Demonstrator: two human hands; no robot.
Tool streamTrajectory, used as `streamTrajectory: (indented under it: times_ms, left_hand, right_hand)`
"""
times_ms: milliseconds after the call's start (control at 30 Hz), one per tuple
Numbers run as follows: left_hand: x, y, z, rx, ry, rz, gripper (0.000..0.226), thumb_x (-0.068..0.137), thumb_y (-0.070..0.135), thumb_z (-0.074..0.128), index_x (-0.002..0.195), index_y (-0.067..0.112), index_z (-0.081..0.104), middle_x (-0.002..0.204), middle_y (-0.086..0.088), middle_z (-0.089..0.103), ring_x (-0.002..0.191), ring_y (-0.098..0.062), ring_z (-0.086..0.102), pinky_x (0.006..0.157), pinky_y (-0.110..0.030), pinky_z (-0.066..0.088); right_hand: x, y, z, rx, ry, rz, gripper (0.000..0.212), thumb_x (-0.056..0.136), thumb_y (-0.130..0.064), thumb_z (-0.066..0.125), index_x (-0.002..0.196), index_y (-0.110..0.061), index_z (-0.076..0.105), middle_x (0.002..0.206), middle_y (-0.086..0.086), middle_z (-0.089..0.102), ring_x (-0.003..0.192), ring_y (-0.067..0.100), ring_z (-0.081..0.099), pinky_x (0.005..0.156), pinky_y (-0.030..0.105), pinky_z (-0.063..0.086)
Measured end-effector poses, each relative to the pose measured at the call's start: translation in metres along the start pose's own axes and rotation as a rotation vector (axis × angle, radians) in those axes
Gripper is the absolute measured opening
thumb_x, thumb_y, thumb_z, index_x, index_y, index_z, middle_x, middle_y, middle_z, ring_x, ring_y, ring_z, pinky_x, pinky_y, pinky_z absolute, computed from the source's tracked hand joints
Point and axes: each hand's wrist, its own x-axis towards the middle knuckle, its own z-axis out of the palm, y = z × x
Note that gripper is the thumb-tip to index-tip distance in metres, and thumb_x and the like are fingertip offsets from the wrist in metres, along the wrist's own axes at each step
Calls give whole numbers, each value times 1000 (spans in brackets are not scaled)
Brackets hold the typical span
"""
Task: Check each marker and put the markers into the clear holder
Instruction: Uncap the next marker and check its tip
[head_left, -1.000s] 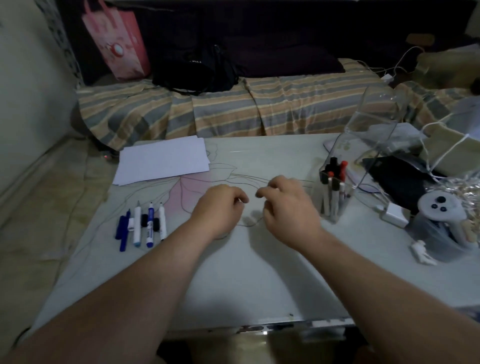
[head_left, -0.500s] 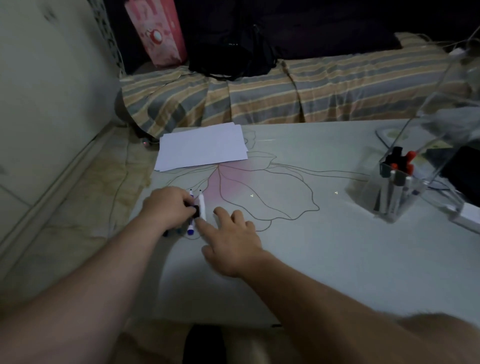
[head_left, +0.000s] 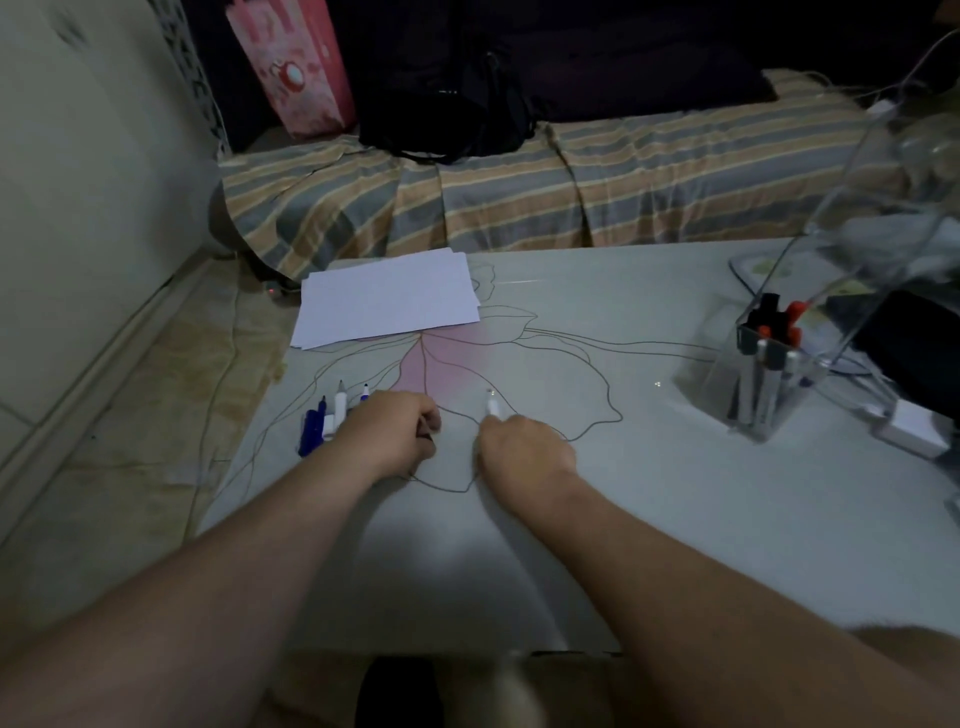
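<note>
Two hands sit near the middle of the table (head_left: 675, 519), close together but apart. My right hand (head_left: 524, 449) curls round a white marker (head_left: 491, 404), whose tip points away from me over the drawn flower outline. My left hand (head_left: 395, 434) is curled into a loose fist just to the left; something dark shows between its fingers, but I cannot tell whether it holds a cap or anything at all.

Just left of that hand the loose markers (head_left: 324, 418) lie side by side near the table's left edge, tips pointing away: blue ones and white ones, partly hidden behind my knuckles.

Further back on the left lies a stack of paper (head_left: 387, 299), slightly fanned, touching the top of the flower drawing.

Well to the right stands the holder (head_left: 774, 374), clear, with several markers upright inside, red and black caps on top. A white charger (head_left: 911, 428) lies just beside it, and a taller clear box (head_left: 872, 208) rises behind.

Beyond the table runs a striped bed (head_left: 571, 192), with a black bag (head_left: 447, 98) and a pink bag (head_left: 296, 62) on it.
</note>
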Motion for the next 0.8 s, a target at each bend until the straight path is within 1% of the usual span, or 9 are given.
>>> streamTrajectory:
  times_ms: [67,133,233,333,400,533,600,667,800]
  left_hand:
    - [0,11,4,-32,-44,35,37,80,25,79,116,28,70,102,8,69,94,-13,64,78,-24,47]
    - [1,20,4,12,-75,52,43,79,28,82,121,23,71,108,4,69,96,-16,65,81,-24,49]
    - [0,27,3,40,-113,50,35,79,29,83,112,23,75,108,3,71,99,-18,66,87,-28,54]
    - [-4,33,6,-26,-94,78,22,78,26,81,97,32,71,101,8,70,95,-17,66,87,-32,56]
    - [-6,38,7,-152,-35,92,23,76,25,80,92,31,65,96,10,69,88,-15,66,81,-31,56]
    - [-13,54,9,-333,-14,195,25,76,18,82,89,26,62,86,9,69,67,-6,56,65,-17,44]
    - [-16,61,11,-402,-42,238,28,75,11,82,84,28,62,89,11,75,70,-4,63,73,-19,50]
    - [-17,65,13,-467,-73,271,35,74,5,82,79,33,62,93,12,77,74,-4,69,81,-26,55]
    - [-18,73,14,-470,-94,315,41,73,4,83,78,39,63,95,8,77,66,-1,63,82,-32,57]
  right_hand:
    - [-2,26,-7,77,-36,69,45,99,-12,39,144,-11,37,122,19,61,110,40,60,76,40,42]
    - [-6,48,-14,151,-87,123,39,97,-20,44,134,-8,37,117,21,61,105,38,61,74,37,40]
    - [-17,74,-26,238,-202,197,26,101,-29,43,119,-11,41,113,20,61,88,33,58,69,34,40]
    - [-30,95,-31,210,-241,201,21,100,-21,38,118,-11,45,116,21,61,85,32,56,70,36,44]
    - [-37,105,-32,190,-228,188,24,99,-19,37,121,-13,46,117,21,61,92,34,58,76,39,47]
    - [-51,119,-41,231,-144,159,27,98,-29,40,122,-24,49,115,16,65,100,35,59,86,42,50]
    - [-58,122,-45,266,-81,139,23,99,-41,38,116,-31,51,107,9,67,95,31,59,84,43,52]
    - [-67,124,-49,265,-23,120,34,98,-59,35,109,-35,55,95,-2,67,89,24,59,78,40,53]
    - [-78,126,-52,175,45,133,48,87,-76,37,100,-38,62,86,-10,65,87,18,60,70,33,51]
